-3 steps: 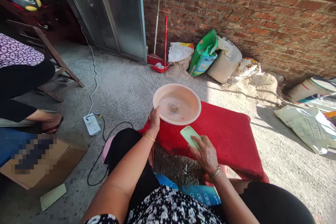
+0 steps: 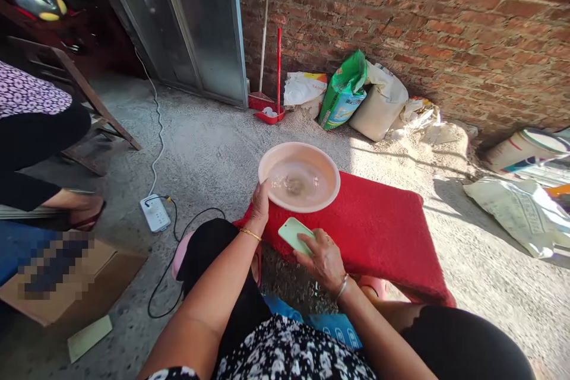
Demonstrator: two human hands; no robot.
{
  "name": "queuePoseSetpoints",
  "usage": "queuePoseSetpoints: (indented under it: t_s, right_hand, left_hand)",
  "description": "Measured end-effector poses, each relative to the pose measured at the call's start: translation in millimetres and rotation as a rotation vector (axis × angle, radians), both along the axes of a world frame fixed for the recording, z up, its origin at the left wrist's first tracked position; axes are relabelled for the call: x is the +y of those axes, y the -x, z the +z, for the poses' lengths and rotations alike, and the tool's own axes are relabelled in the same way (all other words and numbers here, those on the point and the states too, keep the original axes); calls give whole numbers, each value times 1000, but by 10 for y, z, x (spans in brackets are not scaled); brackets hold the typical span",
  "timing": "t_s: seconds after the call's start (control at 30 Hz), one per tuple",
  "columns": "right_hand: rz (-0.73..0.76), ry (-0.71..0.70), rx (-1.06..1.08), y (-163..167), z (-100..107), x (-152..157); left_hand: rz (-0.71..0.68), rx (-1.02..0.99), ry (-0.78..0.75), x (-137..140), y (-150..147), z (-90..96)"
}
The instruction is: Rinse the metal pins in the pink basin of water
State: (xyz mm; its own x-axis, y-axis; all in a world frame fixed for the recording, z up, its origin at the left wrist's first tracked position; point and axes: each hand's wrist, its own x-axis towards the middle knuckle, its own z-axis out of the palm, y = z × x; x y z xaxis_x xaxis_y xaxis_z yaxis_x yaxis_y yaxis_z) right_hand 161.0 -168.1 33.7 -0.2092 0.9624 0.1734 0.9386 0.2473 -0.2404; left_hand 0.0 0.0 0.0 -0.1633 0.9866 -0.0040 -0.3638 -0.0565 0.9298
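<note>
A pale pink plastic basin (image 2: 329, 160) holds shallow water with some brownish bits at its bottom. It rests on the left end of a bench covered in red cloth (image 2: 378, 214). My left hand (image 2: 260, 202) grips the basin's near left rim, thumb on top and fingers mostly hidden below. In my right hand (image 2: 323, 255) is a light green phone case (image 2: 294, 233), pinched at its right end, just in front of the basin and above the bench's near edge. Whether a phone sits inside the case I cannot tell.
To the left lie a white power strip (image 2: 155, 212) with cables and a cardboard box (image 2: 102, 279). Another person's leg (image 2: 35, 130) is beside a wooden chair (image 2: 98, 107). Sacks (image 2: 383, 104) and a red dustpan (image 2: 269, 116) stand along the brick wall.
My right hand has moved left with the phone case, bringing it below the basin's near left side. The water's surface has shifted. My left hand stays on the rim.
</note>
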Motion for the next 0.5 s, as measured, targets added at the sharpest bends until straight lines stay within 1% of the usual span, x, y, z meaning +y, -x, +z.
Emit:
queuePoseSetpoints:
  t_s: [0.07, 0.1, 0.17, 0.23, 0.3, 0.4, 0.47, 0.5]
  right_hand:
    - [42, 22, -26, 268, -9, 150]
    - [48, 32, -42, 347, -20, 230]
    - [26, 60, -82, 375, -49, 349]
    - [-31, 106, -122, 233, -81, 365]
    - [-120, 148, -145, -25, -101, 276]
    - [-342, 171, -162, -395, -73, 61]
    - [-467, 164, -165, -465, -19, -46]
    - [-476, 157, -155, -425, 8, -76]
  left_hand:
    - [-1, 21, -7, -19, 33, 56]
    - [3, 37, -9, -27, 48, 83]
    - [13, 68, -3, -37, 69, 128]
    - [15, 78, 8, -39, 69, 153]
    - [14, 74, 8, -31, 50, 158]
    - [41, 73, -9, -8, 12, 134]
    - [59, 65, -20, 7, -5, 103]
    - [52, 55, -21, 12, -9, 85]
